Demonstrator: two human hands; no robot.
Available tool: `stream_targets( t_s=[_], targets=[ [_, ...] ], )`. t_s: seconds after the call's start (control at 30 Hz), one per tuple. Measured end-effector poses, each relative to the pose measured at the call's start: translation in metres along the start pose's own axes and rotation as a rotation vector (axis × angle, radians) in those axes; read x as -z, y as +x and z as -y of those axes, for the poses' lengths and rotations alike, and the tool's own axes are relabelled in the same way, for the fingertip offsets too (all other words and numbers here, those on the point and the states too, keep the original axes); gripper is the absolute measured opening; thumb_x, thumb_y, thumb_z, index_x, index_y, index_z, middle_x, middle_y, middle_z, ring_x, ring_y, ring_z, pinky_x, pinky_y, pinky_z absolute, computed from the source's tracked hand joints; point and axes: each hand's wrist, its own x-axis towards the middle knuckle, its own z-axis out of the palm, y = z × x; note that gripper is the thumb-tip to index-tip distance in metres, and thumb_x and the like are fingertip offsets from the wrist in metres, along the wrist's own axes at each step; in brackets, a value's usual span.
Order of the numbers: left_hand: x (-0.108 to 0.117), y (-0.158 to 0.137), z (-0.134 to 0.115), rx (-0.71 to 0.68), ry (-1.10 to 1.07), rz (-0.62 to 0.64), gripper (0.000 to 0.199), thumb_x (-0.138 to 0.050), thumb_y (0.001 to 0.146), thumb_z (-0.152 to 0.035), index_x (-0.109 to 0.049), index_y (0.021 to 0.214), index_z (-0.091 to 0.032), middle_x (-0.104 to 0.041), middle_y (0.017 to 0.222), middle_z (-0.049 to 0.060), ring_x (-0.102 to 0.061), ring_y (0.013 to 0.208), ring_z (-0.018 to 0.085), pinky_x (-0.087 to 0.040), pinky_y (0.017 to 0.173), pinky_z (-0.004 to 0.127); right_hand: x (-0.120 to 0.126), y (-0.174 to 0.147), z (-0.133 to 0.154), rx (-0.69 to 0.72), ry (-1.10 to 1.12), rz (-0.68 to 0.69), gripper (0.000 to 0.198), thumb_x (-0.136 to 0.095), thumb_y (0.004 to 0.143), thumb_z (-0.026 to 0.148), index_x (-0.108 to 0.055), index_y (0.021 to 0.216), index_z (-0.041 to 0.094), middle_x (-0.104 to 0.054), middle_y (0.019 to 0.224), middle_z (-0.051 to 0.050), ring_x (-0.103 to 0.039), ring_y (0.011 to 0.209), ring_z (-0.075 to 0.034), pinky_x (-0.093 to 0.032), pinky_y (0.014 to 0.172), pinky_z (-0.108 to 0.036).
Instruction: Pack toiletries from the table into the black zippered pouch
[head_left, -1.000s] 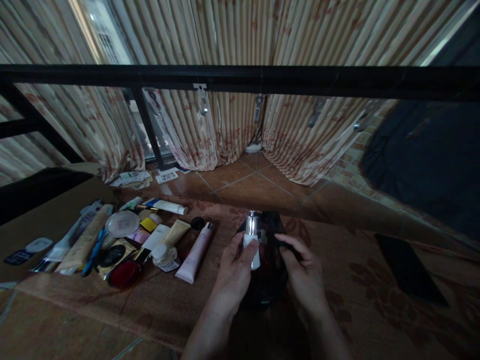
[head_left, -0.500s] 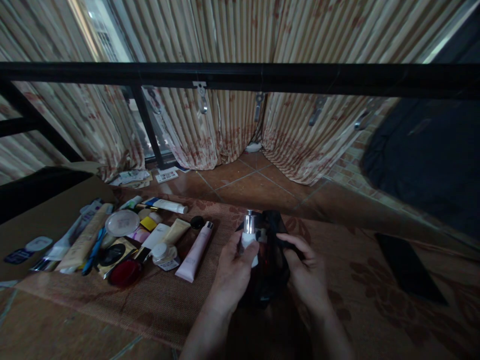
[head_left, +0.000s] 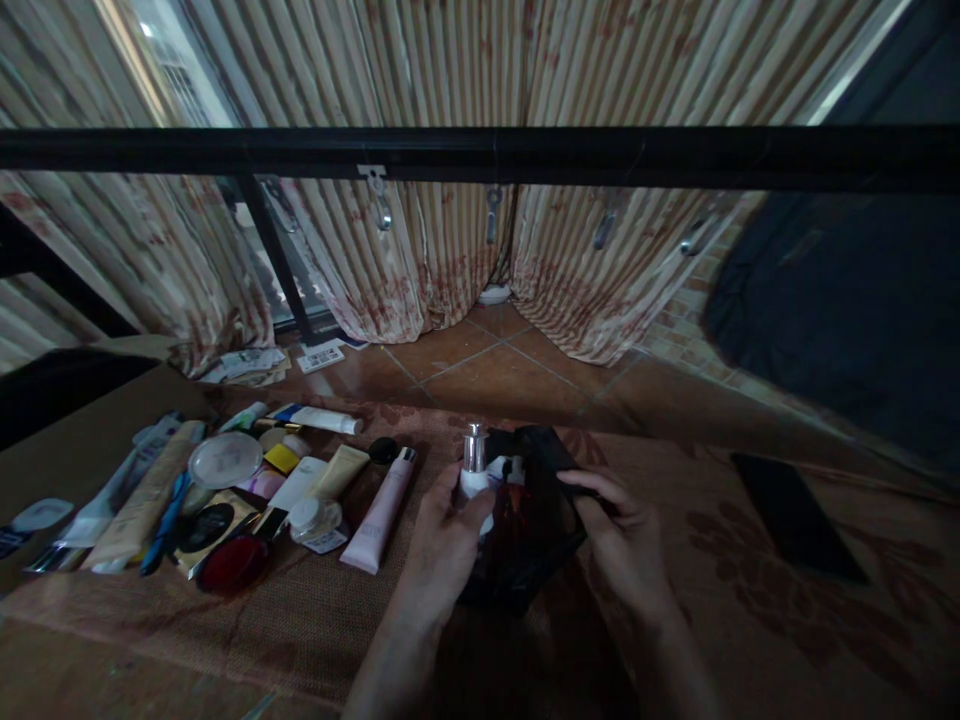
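Note:
My left hand point(head_left: 448, 520) is closed round a white bottle with a silver top point(head_left: 475, 455), held upright over the left side of a black pouch point(head_left: 517, 550). My right hand point(head_left: 619, 520) pinches the right edge of that pouch and pulls it outward, so its mouth gapes. A few items show inside, too dark to name apart from something pale near the bottle. Left of my hands lie a pink tube point(head_left: 380, 512), a small jar with a white cap point(head_left: 317, 525) and a round dark red case point(head_left: 234, 563).
More cosmetics, such as a beige tube point(head_left: 146, 495) and a clear round lid point(head_left: 225, 459), crowd the cloth point(head_left: 300, 625) beside a cardboard box point(head_left: 97, 415). A flat black phone-like slab point(head_left: 799, 515) lies at right. Beyond are a black rail point(head_left: 480, 155) and curtains point(head_left: 435, 240).
The pouch's mouth is spread wider, its right side drawn out by my right hand. My left hand still grips the bottle. The whole view has shifted slightly.

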Motion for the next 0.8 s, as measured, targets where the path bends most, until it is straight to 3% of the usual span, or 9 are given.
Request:
stream_targets(
  t_s=[0.23, 0.37, 0.67, 0.8],
  targets=[
    [-0.0017, -0.0005, -0.0014, 0.005, 0.021, 0.013, 0.031, -0.071, 0.076, -0.036, -0.070, 0.099, -0.015, -0.072, 0.090, 0.004, -0.064, 0.077, 0.017, -0.047, 0.068, 0.024, -0.0016, -0.0002, 0.0042, -0.025, -0.007, 0.003, 0.024, -0.057, 0.081, 0.021, -0.078, 0.092, 0.027, -0.071, 0.102, -0.003, -0.065, 0.098, -0.021, -0.048, 0.080, -0.031],
    [0.0002, 0.0009, 0.0033, -0.017, 0.089, 0.052, 0.032, -0.068, 0.081, -0.038, -0.069, 0.106, -0.017, -0.073, 0.093, 0.004, -0.065, 0.082, 0.018, -0.048, 0.071, 0.026, -0.0019, 0.0001, 0.0054, -0.015, -0.006, 0.003, 0.023, -0.057, 0.082, 0.023, -0.078, 0.091, 0.027, -0.071, 0.102, -0.003, -0.065, 0.098, -0.021, -0.048, 0.077, -0.031],
    [-0.0014, -0.0009, 0.0007, -0.088, 0.485, 0.090, 0.023, -0.053, 0.091, -0.031, -0.065, 0.103, -0.017, -0.072, 0.101, 0.009, -0.065, 0.091, 0.023, -0.046, 0.080, 0.032, -0.0028, 0.0000, 0.0054, -0.015, -0.012, 0.004, 0.023, -0.057, 0.081, 0.023, -0.078, 0.091, 0.026, -0.071, 0.098, -0.003, -0.065, 0.092, -0.020, -0.048, 0.074, -0.030],
    [-0.0037, -0.0021, 0.0020, -0.065, 0.711, 0.066, 0.027, -0.048, 0.091, -0.020, -0.061, 0.114, -0.014, -0.071, 0.107, 0.015, -0.066, 0.100, 0.028, -0.045, 0.087, 0.037, -0.0032, -0.0001, 0.0027, -0.009, -0.009, 0.018, 0.024, -0.057, 0.082, 0.022, -0.078, 0.092, 0.026, -0.070, 0.098, -0.003, -0.064, 0.091, -0.019, -0.048, 0.075, -0.029]
  ],
)
